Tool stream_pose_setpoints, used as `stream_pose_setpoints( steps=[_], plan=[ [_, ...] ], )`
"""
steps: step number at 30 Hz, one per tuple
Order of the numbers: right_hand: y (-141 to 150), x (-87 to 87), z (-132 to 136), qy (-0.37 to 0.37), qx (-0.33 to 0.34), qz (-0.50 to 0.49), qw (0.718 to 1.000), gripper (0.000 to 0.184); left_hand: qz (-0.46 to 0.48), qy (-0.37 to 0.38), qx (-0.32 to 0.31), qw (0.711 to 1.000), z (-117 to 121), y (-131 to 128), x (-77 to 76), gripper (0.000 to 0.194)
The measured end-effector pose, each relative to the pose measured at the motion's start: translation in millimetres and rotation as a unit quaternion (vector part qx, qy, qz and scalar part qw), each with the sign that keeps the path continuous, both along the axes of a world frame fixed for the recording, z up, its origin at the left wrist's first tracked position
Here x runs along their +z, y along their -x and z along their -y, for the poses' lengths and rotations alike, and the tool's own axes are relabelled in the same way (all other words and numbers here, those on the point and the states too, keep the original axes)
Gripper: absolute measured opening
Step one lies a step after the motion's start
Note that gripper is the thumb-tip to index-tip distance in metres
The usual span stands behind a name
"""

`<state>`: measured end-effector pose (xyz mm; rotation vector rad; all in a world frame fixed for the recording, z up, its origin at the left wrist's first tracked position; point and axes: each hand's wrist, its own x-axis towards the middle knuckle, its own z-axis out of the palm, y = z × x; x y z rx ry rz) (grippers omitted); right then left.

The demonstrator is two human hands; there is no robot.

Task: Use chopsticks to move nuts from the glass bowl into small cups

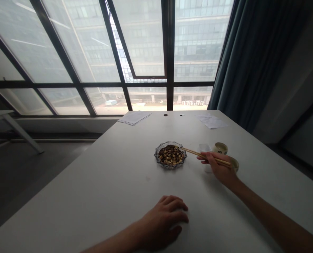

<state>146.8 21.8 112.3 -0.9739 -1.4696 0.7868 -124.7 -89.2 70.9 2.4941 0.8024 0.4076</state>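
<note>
"If you start at the bottom of the frame, what comes first?"

"The left hand point(168, 218), low centre, palm down over the tabletop point(111, 182). Its fingers are loosely bent and slightly spread; I see nothing in its hold."

"And the right hand point(221, 170)?"

"Right of centre, closed firmly around a pair of chopsticks point(198, 154). The tips sit close together at the right rim of the glass dish point(170, 167); whether they pinch anything, I can't tell."

"What's in the dish?"

"Tan nuts point(173, 158) and dark seeds point(167, 148), mid-frame, within the scalloped rim."

"Other containers?"

"A nearer cup point(235, 164), partly behind the right hand, and a farther cup point(221, 147) just beyond. Their contents I can't make out."

"Edges and room?"

"White surface runs broadly from the dish to the slanting left edge. Rightward, cups and forearm take up part of the width. Near the far edge lie stacked papers point(134, 118) on the left, loose sheets point(213, 122) on the right, with windows point(145, 38) above."
</note>
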Motion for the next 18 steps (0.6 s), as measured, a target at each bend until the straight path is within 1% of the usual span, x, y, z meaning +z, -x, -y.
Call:
stream_pose_setpoints(
  steps=[2,4,7,10,13,15,18],
  plan=[
    [-14,6.9,8,0.017,-0.025,-0.040,0.999,0.039,-0.001,0.001,0.001,1.000,0,0,-0.4,0.038],
    [-34,12.0,17,0.026,-0.055,-0.073,0.995,0.037,-0.003,0.002,0.003,1.000,0,0,-0.6,0.038],
    [-73,13.0,33,0.040,-0.103,-0.114,0.987,0.033,-0.008,0.003,0.007,1.000,1,1,0.3,0.039],
    [-112,5.4,45,0.055,-0.150,-0.170,0.972,0.032,-0.013,0.006,0.004,1.000,2,1,1.9,0.040],
    [-142,-6.7,54,0.083,-0.190,-0.226,0.952,0.029,-0.014,0.009,0.006,1.000,0,0,3.1,0.043],
    [-155,-15.1,59,0.105,-0.213,-0.254,0.938,0.025,-0.017,0.010,0.003,1.000,-1,0,3.7,0.042],
    [-166,-26.3,66,0.133,-0.237,-0.278,0.921,0.020,-0.023,0.011,0.002,1.000,-1,0,4.3,0.042]
  ],
)
